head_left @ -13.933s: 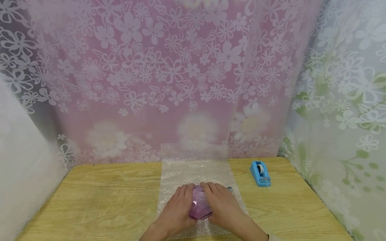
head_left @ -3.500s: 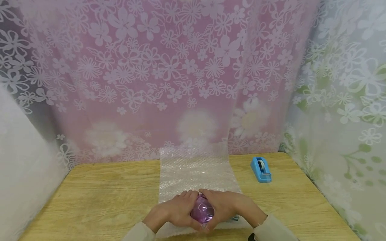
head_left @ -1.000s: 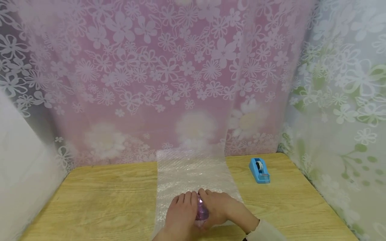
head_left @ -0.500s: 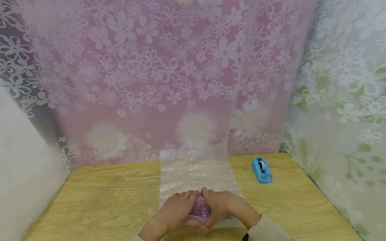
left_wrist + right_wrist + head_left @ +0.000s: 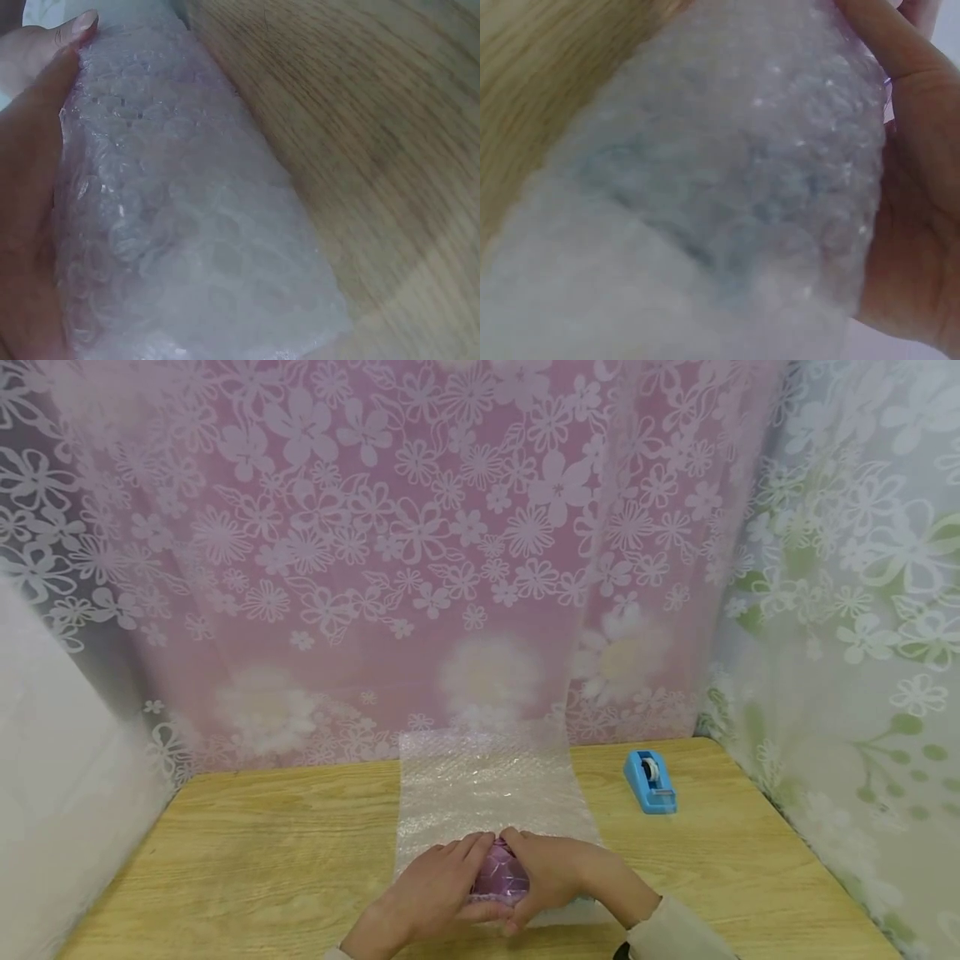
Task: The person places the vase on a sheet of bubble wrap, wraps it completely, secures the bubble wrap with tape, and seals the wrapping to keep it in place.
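Note:
A see-through purple faceted object [image 5: 501, 870] lies at the near end of a sheet of bubble wrap [image 5: 487, 785]. The wrap's near edge is folded up against the object's near side. My left hand [image 5: 427, 893] grips it from the left, fingers over the far side and thumb at the near edge. From the right my right hand [image 5: 558, 872] holds it the same way, the thumbs almost meeting. In the left wrist view the bubble wrap [image 5: 187, 202] covers the purple surface beside the left hand. A blue-green shape [image 5: 697, 247] shows blurred through the wrap in the right wrist view.
A blue tape dispenser [image 5: 650, 782] with a roll of tape stands at the right back of the wooden table [image 5: 277, 843]. The wrap's far end reaches up against the pink flowered curtain [image 5: 375, 568] behind the table. More sheeting hangs on both sides.
Earlier the wrap's near edge lay flat in front of the purple object; now it is raised against the near side. The left hand has shifted its grip, its thumb returning to the near edge.

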Motion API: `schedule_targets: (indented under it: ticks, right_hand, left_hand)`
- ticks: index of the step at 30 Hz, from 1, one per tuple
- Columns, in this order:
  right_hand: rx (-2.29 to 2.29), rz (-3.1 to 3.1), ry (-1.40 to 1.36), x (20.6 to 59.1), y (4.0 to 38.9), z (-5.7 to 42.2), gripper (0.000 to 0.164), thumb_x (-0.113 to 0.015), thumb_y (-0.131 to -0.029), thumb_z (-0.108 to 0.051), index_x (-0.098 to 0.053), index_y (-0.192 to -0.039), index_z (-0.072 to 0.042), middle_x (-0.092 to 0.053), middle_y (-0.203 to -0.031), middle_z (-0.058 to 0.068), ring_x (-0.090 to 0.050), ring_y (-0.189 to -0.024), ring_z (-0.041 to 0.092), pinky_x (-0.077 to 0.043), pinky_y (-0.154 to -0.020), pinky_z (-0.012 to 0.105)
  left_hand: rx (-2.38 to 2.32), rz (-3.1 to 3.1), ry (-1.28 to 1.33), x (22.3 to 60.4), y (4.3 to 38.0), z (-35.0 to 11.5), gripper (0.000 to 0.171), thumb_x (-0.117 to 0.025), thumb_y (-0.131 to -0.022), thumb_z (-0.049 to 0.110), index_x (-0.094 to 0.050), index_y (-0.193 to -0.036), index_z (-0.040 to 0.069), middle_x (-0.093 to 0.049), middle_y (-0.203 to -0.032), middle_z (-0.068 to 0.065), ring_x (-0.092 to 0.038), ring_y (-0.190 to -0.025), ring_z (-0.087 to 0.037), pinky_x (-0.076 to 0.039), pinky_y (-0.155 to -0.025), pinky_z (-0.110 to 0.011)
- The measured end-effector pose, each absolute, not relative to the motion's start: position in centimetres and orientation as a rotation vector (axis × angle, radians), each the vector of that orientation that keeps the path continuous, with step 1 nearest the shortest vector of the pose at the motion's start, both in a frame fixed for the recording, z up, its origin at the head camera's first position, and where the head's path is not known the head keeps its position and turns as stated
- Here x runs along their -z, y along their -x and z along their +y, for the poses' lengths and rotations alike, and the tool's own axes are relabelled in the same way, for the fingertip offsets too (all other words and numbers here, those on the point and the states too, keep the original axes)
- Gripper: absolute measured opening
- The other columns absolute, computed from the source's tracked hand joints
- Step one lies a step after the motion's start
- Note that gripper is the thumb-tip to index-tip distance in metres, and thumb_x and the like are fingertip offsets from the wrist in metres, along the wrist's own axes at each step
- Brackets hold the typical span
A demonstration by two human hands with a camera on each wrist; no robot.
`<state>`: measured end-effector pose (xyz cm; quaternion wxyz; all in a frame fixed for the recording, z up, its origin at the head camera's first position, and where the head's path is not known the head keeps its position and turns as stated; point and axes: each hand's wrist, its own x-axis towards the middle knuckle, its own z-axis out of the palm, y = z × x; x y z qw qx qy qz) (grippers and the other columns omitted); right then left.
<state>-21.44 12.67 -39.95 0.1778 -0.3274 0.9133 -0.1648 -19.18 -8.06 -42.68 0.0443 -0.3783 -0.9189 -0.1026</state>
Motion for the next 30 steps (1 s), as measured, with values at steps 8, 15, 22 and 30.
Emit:
schedule_targets:
  ticks: [8,15,22,30]
  right_hand:
    - [0.443,2.664,0.955,40.4,20.8,13.6,0.112,-0.064,-0.069,-0.072,-0.026,-0.147,0.001,-0.043,-0.142,0.015,-0.045,-0.127,0.028,-0.04,-0.1,0.045]
    - [0.254,2.893,1.029,40.8,20.1,13.8,0.108,-0.062,-0.067,-0.076,-0.038,-0.142,-0.001,-0.053,-0.132,0.012,-0.053,-0.116,0.03,-0.045,-0.093,0.047]
    - [0.1,3.138,1.079,40.8,18.7,13.2,0.098,-0.072,-0.068,-0.065,-0.045,-0.137,-0.001,-0.053,-0.132,0.011,-0.05,-0.118,0.031,-0.041,-0.097,0.045]
    - [0.012,3.318,1.094,41.3,17.1,12.8,0.089,-0.074,-0.071,-0.059,-0.048,-0.134,-0.001,-0.053,-0.13,0.013,-0.047,-0.12,0.032,-0.04,-0.1,0.044]
  left_hand:
    - [0.392,-2.894,1.129,42.7,19.3,-8.2,0.085,-0.033,-0.09,0.069,-0.03,-0.148,0.006,-0.043,-0.143,-0.008,-0.045,-0.126,-0.024,-0.043,-0.095,-0.047]
    - [0.443,-2.919,1.109,42.5,19.4,-8.1,0.083,-0.036,-0.091,0.067,-0.032,-0.147,0.006,-0.044,-0.142,-0.009,-0.047,-0.125,-0.026,-0.044,-0.093,-0.049]
    - [0.523,-2.94,1.059,42.4,19.9,-8.0,0.083,-0.04,-0.09,0.067,-0.037,-0.144,0.005,-0.049,-0.137,-0.007,-0.056,-0.113,-0.026,-0.047,-0.09,-0.046]
    - [0.563,-2.968,1.02,42.6,20.1,-7.7,0.083,-0.04,-0.089,0.069,-0.038,-0.144,0.007,-0.049,-0.137,-0.005,-0.055,-0.114,-0.024,-0.046,-0.09,-0.047]
